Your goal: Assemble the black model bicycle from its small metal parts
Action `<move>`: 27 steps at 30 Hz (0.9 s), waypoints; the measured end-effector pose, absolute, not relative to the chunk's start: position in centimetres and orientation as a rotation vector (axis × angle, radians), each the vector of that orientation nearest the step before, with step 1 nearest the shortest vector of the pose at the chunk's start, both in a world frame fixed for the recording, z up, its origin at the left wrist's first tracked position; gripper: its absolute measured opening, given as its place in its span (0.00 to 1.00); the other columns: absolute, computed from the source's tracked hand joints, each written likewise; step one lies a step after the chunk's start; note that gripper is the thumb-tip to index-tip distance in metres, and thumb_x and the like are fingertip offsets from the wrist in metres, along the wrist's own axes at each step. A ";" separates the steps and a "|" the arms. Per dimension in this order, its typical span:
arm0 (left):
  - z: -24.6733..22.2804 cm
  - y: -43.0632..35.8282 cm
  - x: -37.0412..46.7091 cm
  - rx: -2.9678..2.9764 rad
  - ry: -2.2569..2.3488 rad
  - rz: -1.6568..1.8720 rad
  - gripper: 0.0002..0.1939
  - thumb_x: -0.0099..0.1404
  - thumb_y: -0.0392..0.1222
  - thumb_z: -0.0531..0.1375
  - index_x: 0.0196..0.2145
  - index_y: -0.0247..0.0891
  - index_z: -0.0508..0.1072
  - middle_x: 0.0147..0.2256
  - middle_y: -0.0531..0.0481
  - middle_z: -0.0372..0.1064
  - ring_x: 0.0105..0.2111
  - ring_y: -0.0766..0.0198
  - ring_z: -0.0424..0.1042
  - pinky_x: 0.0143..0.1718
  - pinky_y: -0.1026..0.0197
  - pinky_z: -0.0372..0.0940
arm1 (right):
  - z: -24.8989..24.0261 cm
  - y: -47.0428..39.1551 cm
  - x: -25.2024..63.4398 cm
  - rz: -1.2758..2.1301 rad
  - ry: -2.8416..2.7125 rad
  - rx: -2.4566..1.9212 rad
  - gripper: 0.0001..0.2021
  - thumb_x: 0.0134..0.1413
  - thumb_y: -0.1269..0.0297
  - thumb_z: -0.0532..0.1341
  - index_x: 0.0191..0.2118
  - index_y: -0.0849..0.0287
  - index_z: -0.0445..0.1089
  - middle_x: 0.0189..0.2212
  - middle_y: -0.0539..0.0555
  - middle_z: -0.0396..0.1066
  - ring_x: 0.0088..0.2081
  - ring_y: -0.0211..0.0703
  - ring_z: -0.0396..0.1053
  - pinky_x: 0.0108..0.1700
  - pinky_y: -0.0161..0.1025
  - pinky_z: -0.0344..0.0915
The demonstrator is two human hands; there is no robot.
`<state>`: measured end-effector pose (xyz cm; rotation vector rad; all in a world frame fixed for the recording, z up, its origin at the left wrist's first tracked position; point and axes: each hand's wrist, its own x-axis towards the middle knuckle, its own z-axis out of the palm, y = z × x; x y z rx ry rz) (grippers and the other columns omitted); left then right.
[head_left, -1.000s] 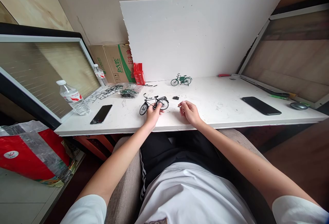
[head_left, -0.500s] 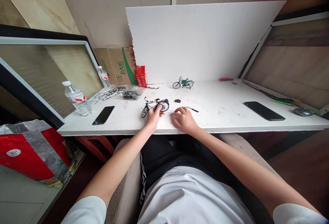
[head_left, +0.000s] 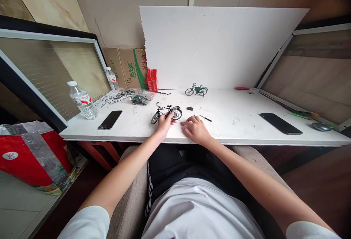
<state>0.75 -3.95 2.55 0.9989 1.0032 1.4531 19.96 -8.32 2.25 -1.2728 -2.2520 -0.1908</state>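
Near the table's front edge, my left hand [head_left: 164,124] grips a small black model bicycle [head_left: 162,111] by its lower part, thumb beside the rear wheel. My right hand [head_left: 196,130] rests on the white table [head_left: 236,116] just to the right, its fingers curled and closed; what they hold, if anything, is too small to make out. Beyond its fingertips lie a thin black stick [head_left: 205,118] and a small black part [head_left: 190,108]. A green model bicycle [head_left: 196,89] stands upright farther back, in front of the white board.
On the left are two water bottles [head_left: 83,101], a phone [head_left: 110,119], black part frames [head_left: 120,96] and a clear bag of parts [head_left: 141,98]. A red box [head_left: 152,80] stands behind. A black phone [head_left: 281,123] and a mouse [head_left: 321,127] lie on the right.
The view has tilted slightly. The black bicycle sits a little more upright in my left hand; my right hand has barely moved.
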 end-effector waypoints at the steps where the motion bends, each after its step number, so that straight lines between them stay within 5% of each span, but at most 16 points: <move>1: 2.6 -4.0 0.7 1.002 1.004 1.451 0.13 0.63 0.46 0.67 0.36 0.35 0.71 0.33 0.49 0.75 0.26 0.68 0.74 0.28 0.65 0.63 | 2.3 -8.4 19.9 -0.183 -2.251 -1.247 0.17 0.72 0.56 0.56 0.54 0.53 0.79 0.47 0.64 0.71 0.49 0.59 0.65 0.51 0.54 0.66; 6: 2.9 -4.4 0.8 0.999 0.998 1.444 0.11 0.64 0.45 0.66 0.35 0.35 0.71 0.31 0.49 0.74 0.26 0.67 0.74 0.30 0.65 0.64 | 2.6 -9.4 19.9 -0.183 -2.316 -1.066 0.17 0.73 0.58 0.55 0.46 0.55 0.82 0.46 0.62 0.73 0.50 0.58 0.66 0.53 0.55 0.66; 15: 2.9 -4.4 0.8 0.986 1.016 1.462 0.13 0.62 0.46 0.68 0.36 0.35 0.72 0.33 0.47 0.76 0.26 0.65 0.75 0.30 0.63 0.65 | 2.9 -9.8 20.3 0.028 -2.408 -0.797 0.16 0.72 0.54 0.58 0.53 0.49 0.80 0.47 0.61 0.75 0.48 0.56 0.70 0.54 0.57 0.70; 27: 2.9 -4.4 0.8 0.987 0.992 1.431 0.12 0.62 0.46 0.67 0.37 0.34 0.73 0.33 0.48 0.75 0.26 0.67 0.75 0.29 0.64 0.64 | 2.6 -10.2 19.6 0.412 -2.298 -0.719 0.13 0.70 0.53 0.62 0.46 0.50 0.83 0.43 0.60 0.75 0.44 0.51 0.74 0.43 0.48 0.77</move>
